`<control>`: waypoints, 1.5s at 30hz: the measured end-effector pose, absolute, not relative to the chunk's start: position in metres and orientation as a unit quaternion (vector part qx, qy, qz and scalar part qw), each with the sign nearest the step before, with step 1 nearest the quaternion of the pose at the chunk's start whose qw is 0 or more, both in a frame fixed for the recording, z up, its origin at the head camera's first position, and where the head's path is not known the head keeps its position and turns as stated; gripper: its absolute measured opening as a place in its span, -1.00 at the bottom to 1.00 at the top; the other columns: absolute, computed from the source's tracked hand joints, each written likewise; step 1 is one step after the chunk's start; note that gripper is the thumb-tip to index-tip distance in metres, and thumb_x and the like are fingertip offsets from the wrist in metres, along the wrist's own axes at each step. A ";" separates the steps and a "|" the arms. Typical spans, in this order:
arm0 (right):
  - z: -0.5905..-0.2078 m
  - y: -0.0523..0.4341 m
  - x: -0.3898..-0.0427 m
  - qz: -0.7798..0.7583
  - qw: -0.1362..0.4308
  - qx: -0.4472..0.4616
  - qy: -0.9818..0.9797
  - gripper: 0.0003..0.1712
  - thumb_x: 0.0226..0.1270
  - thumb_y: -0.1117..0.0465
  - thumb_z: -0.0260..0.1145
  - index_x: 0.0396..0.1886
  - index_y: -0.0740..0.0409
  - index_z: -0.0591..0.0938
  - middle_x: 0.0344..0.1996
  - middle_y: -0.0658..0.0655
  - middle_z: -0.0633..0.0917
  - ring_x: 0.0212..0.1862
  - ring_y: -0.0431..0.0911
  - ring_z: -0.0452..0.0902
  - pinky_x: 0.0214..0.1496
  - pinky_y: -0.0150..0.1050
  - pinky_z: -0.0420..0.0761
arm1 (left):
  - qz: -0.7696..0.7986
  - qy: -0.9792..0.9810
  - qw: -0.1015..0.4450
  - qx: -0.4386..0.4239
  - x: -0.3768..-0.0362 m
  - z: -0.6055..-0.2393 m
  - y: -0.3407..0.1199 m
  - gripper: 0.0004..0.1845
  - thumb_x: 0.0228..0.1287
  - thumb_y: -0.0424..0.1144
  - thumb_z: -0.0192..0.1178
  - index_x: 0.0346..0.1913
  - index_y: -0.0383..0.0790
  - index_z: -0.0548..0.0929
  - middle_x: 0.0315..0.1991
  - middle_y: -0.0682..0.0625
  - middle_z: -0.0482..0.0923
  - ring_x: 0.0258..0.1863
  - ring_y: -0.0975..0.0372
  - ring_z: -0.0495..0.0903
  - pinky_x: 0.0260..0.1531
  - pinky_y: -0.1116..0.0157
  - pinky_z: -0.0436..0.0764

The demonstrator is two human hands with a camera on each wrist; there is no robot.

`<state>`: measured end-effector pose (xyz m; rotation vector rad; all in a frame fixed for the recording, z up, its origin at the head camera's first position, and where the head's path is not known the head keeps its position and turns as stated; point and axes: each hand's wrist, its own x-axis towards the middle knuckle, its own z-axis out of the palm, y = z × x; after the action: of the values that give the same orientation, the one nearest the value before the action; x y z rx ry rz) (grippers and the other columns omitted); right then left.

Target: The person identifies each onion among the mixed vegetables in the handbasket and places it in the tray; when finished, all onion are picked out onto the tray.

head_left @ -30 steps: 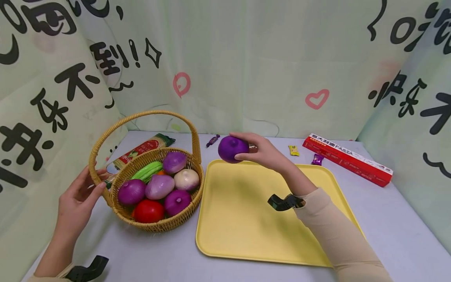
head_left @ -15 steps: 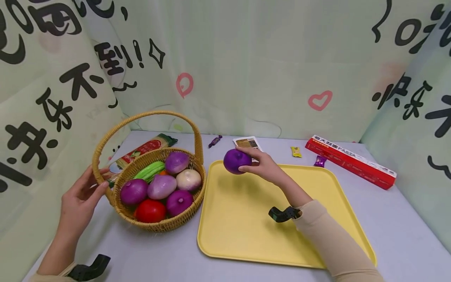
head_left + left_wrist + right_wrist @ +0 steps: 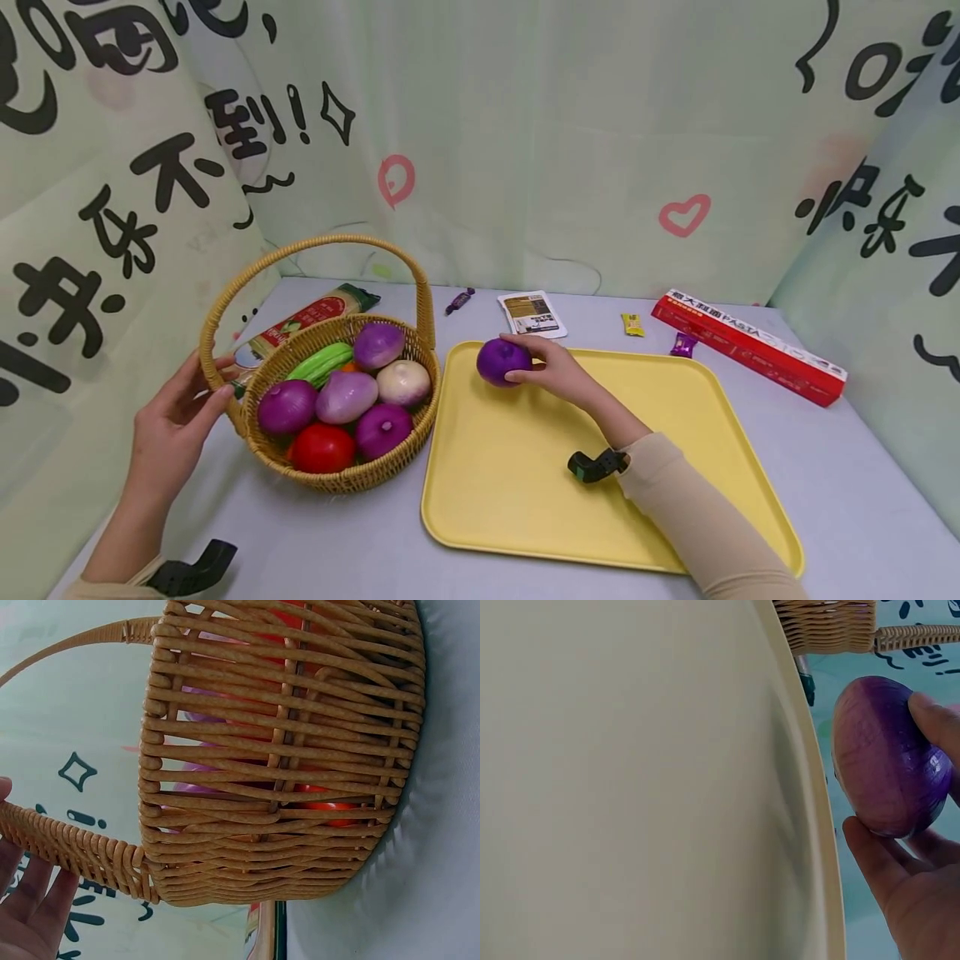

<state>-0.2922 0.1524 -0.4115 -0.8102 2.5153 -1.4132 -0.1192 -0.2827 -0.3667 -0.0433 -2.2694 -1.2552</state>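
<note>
The right hand [image 3: 553, 373] grips a purple onion [image 3: 503, 362] between fingers and thumb at the far left corner of the yellow tray [image 3: 525, 492] — the right wrist view shows the onion beside the tray's rim. The left hand [image 3: 174, 418] rests with relaxed, nearly straight fingers against the foot of the wicker basket's [image 3: 337, 479] handle, on the side away from the tray. The basket, just left of the tray on the table [image 3: 862, 483], holds more onions, a red tomato [image 3: 322, 448] and a green gourd [image 3: 318, 364]. A red pasta box [image 3: 750, 346] lies near the table's far right corner.
</note>
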 end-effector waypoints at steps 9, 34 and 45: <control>-0.422 0.155 -0.294 -0.450 0.085 -0.278 0.844 -0.29 0.12 0.13 0.42 0.30 0.06 0.43 0.28 0.22 0.44 0.27 0.16 0.41 0.26 0.02 0.48 | -0.465 -0.843 0.268 -0.011 -0.118 -0.366 -0.282 -0.38 0.29 -0.38 0.13 0.39 0.04 0.28 -0.02 0.55 0.47 -0.05 0.63 0.48 -0.17 0.77 0.45; -0.394 0.152 -0.274 -0.443 0.141 -0.269 0.843 -0.25 0.20 0.24 0.35 0.36 0.28 0.29 0.31 0.38 0.35 0.31 0.26 0.32 0.29 0.09 0.42 | -0.468 -0.842 0.268 -0.015 -0.120 -0.367 -0.284 -0.39 0.31 -0.36 0.12 0.39 0.05 0.28 0.01 0.42 0.52 -0.04 0.59 0.51 -0.15 0.75 0.46; -0.421 0.160 -0.295 -0.458 0.136 -0.255 0.841 -0.19 0.16 0.11 0.39 0.40 0.06 0.28 0.36 0.24 0.33 0.38 0.17 0.25 0.35 0.03 0.36 | -0.467 -0.844 0.263 -0.011 -0.120 -0.366 -0.284 -0.39 0.31 -0.34 0.12 0.40 0.05 0.28 -0.01 0.50 0.47 -0.04 0.59 0.51 -0.15 0.75 0.46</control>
<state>-0.2946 0.1605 -0.4212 -0.7382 2.4340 -1.3264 -0.1202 -0.2842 -0.3661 -0.0310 -2.2842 -1.2631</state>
